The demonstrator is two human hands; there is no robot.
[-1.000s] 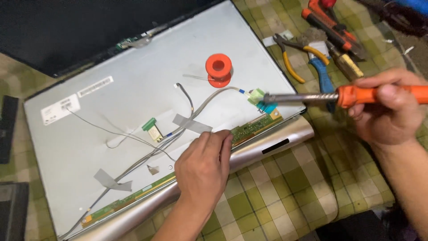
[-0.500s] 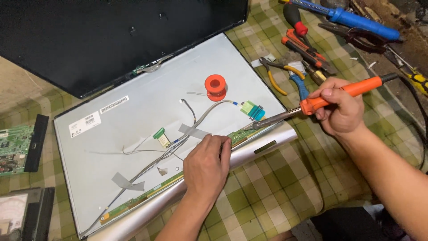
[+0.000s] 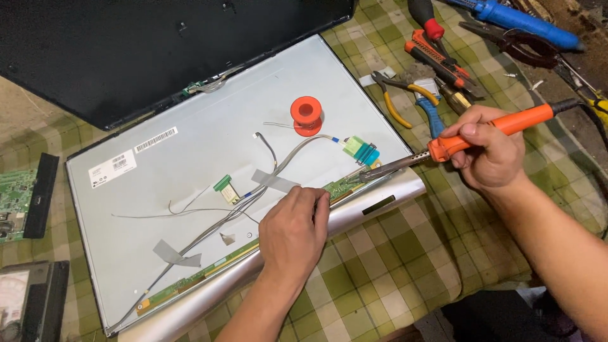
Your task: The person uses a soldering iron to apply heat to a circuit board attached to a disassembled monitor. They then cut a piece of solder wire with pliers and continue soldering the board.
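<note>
R hand (image 3: 487, 149): fist wrapped round orange soldering iron (image 3: 481, 134); keep tip steady on green board strip (image 3: 339, 185).
L hand (image 3: 292, 231): flat, fingers pressed together just beside tip; hold panel (image 3: 190, 171) firm, stay off hot metal.

green board (image 3: 16, 202) cut off left, solder wire too thin

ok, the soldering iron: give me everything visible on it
The soldering iron has an orange plastic-looking handle, a perforated metal shaft and a dark cord leaving its rear end towards the upper right. The right hand holds it by the handle, near-level, tip down-left. The tip sits at the thin green circuit strip along the panel's lower edge, beside the left hand's fingers. Actual contact is unclear.
</note>
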